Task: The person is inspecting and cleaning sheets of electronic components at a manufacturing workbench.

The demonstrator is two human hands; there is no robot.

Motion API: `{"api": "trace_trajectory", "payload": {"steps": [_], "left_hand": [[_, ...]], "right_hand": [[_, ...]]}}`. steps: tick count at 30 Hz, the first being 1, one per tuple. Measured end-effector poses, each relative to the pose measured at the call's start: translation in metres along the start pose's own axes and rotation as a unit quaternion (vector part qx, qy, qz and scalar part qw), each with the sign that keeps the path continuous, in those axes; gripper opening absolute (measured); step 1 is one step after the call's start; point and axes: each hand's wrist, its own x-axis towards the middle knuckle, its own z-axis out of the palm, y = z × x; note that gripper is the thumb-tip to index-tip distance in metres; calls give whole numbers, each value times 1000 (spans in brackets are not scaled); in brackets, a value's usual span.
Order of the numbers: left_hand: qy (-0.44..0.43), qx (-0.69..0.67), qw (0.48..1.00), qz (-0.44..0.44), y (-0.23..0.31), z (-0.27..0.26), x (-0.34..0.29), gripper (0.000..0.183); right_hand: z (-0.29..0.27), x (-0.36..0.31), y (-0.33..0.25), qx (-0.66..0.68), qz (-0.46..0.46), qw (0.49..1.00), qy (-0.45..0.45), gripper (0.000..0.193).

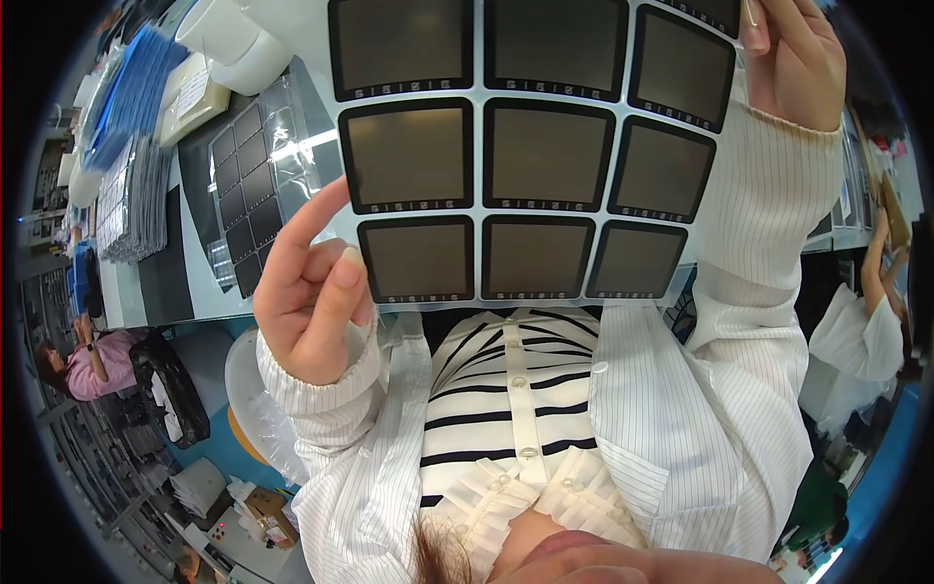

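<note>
A large pale sheet (478, 161) fills the upper middle, raised before my chest. It carries rows of dark, glossy rectangular panels with black borders and small light marks along their lower edges. At its lower left edge, my left hand (316, 292) grips it, thumb in front and index finger stretched along the side. My right hand (800, 58) pinches the far right corner, partly cut off by the top of the picture. Left of the sheet, a similar panelled sheet (243, 185) lies on the table, with clear, shiny plastic film beside it.
A stack of clear-bagged sheets (136, 209) stands at the table's left, with a blue-edged stack (136, 92) behind it. White rolls (232, 41) and a pale packet (195, 102) are close by. People sit at both sides, one in pink (107, 365), one in white (861, 331).
</note>
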Motion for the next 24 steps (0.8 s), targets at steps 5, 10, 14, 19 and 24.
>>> {"api": "trace_trajectory", "payload": {"steps": [5,10,14,19,24], "left_hand": [[23,16,1000,8,1,-3,2,42],[40,37,999,3,1,-12,2,42],[41,27,998,36,-1,-21,0,42],[47,16,998,31,-4,-26,-4,35],[110,-71,987,-92,-9,-5,-11,36]], "right_hand": [[5,4,1,-17,-17,1000,-12,14],[16,9,-3,-8,-38,998,-42,14],[24,10,-10,-2,-41,997,-59,13],[26,11,-11,-1,-71,993,-91,13],[27,8,-9,23,-74,995,-66,13]]}}
